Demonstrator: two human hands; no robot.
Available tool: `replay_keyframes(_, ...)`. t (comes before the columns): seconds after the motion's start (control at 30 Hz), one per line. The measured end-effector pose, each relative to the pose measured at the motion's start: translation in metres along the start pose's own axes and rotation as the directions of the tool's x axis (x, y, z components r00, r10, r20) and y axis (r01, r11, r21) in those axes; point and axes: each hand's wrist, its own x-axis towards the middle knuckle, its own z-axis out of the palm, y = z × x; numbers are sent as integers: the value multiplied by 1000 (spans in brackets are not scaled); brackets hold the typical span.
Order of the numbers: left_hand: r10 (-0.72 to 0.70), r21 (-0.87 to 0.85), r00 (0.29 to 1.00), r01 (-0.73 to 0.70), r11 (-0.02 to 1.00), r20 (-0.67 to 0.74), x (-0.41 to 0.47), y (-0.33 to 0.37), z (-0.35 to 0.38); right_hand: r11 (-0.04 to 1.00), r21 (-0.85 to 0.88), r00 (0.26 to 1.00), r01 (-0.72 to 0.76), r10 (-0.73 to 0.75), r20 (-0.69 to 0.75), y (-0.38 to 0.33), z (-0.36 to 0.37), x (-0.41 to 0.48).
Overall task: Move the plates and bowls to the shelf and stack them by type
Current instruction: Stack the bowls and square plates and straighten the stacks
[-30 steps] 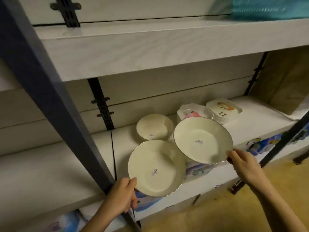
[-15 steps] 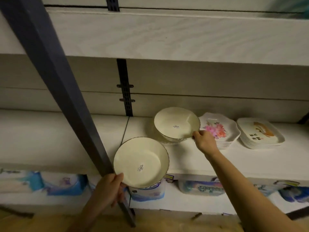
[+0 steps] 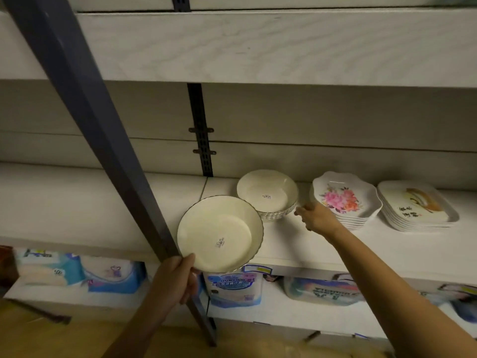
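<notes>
The left hand (image 3: 178, 277) gripped a shallow cream ceramic bowl with a thin dark rim (image 3: 219, 233) at its 7 o'clock edge, thumb on the inside and fingers curled beneath, holding it tilted over the front lip of the white shelf (image 3: 309, 244). At the bowl's 1 o'clock a stack of matching cream bowls (image 3: 267, 195) sat on the shelf. The right hand (image 3: 316, 218) hung at the stack's 4 o'clock, fingers loosely apart and holding nothing. At 3 o'clock stood white scalloped floral plates (image 3: 346, 200).

I am seeing dim, yellowish light, the upper shelf (image 3: 258, 47) casting shadow on the back wall (image 3: 309, 112), and edges bending and softening.
</notes>
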Motion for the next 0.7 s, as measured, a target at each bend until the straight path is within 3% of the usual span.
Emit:
replay_keyframes(0.33,41,-89,999,-43,995,-34,45,47,44,995,96,1000,-9,6,24,23,-28,-52)
replay_keyframes(0.7,29,-238,999,-22,971,25,105,86,85,994,105,1000,-17,18,-6,48,-41,-71)
